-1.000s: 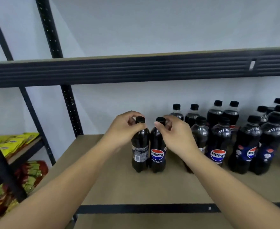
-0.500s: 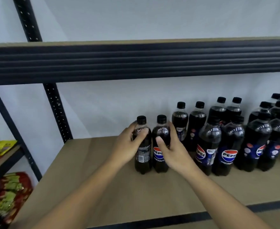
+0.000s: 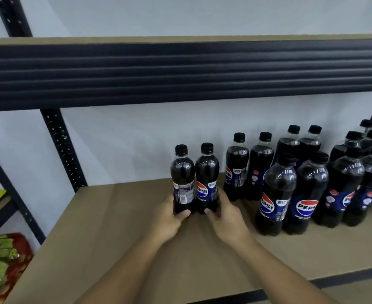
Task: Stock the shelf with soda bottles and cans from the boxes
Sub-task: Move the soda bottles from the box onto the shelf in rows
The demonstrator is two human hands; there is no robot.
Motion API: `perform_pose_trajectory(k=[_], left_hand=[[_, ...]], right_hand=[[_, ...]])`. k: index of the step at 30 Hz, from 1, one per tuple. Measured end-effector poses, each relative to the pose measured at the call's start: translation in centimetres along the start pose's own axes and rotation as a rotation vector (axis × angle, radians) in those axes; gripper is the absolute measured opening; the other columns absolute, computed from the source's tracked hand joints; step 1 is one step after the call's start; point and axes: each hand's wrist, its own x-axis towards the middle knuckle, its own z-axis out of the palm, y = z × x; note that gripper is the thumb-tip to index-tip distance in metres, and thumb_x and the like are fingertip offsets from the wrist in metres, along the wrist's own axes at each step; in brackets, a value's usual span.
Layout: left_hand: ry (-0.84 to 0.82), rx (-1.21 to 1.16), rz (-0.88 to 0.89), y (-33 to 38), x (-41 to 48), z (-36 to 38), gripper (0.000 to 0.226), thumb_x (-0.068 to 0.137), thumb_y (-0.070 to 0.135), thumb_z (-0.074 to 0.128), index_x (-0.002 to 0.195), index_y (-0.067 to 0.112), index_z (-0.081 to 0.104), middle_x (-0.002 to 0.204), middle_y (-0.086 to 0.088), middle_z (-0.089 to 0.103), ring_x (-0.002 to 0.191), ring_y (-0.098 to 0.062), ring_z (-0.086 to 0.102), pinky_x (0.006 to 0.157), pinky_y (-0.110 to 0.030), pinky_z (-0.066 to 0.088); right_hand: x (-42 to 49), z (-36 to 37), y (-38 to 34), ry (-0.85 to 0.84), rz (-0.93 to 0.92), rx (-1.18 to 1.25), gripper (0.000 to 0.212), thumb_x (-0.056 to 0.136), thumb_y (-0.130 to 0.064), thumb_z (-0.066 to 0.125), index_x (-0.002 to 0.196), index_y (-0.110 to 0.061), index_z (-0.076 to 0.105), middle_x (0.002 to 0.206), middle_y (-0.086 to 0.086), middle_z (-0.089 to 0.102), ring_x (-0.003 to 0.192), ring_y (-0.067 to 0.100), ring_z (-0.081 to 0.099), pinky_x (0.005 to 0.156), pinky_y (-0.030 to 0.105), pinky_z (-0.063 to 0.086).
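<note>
One shelf (image 3: 115,238): rows (image 3: 312,189) toward its right edge; left bottle (image 3: 183,172) and right bottle (image 3: 207,172) upright, touching, mid-shelf; left hand (image 3: 167,218) grips the left base, right hand (image 3: 226,216) the right, both from the front; back edge lies beyond.

bottles (image 3: 207,170): glossy clear plastic, smooth. caps (image 3: 207,148): matt black plastic. shelf board (image 3: 115,227): matt brown, smooth, looks like fibreboard. beam (image 3: 180,73): dark painted metal, ribbed, dull sheen. snack packets (image 3: 0,260): shiny film.
</note>
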Motion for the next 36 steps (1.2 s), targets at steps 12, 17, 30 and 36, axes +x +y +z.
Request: perform_pose_trajectory(k=[12,17,30,36], left_hand=[[0.144,0.134,0.038,1.9,4.3,0.8,0.048,0.091,0.037,0.074,0.132,0.016,0.062,0.111,-0.01,0.072,0.099,-0.029,0.066,0.065,-0.018,0.029],[0.066,0.204,-0.027,1.9,3.9,1.1,0.061,0.095,0.043,0.066,0.148,0.019,0.046,0.128,-0.009,0.068,0.114,-0.032,0.064,0.082,-0.026,0.044],[-0.097,0.497,0.064,2.9,-4.7,3.5,0.05,0.107,0.033,0.043,0.15,0.008,0.043,0.156,-0.011,0.042,0.143,-0.029,0.037,0.119,-0.032,0.026],[-0.132,0.499,0.082,5.3,-10.7,5.7,0.05,0.107,0.031,0.043,0.15,0.004,0.044,0.16,-0.016,0.037,0.15,-0.029,0.03,0.121,-0.028,0.014]], right_hand=[[5.3,2.9,-1.1,0.109,0.129,-0.151,0.056,0.101,-0.026,0.058,0.148,-0.016,0.03,0.098,0.012,0.07,0.09,0.034,0.07,0.074,0.039,0.056],[5.4,2.2,-0.6,-0.024,0.164,-0.107,0.059,0.104,-0.014,0.049,0.156,-0.007,0.022,0.129,0.018,0.063,0.118,0.032,0.062,0.098,0.033,0.05],[-2.4,-3.0,2.1,-0.38,-0.108,-0.363,0.064,0.103,-0.011,0.044,0.161,-0.007,0.017,0.167,0.009,0.021,0.155,0.018,0.015,0.116,0.017,0.007],[-7.3,-6.5,4.3,-0.465,-0.299,-0.426,0.055,0.109,-0.03,0.037,0.158,-0.009,0.028,0.166,0.01,0.025,0.155,0.02,0.016,0.118,0.018,0.002]])
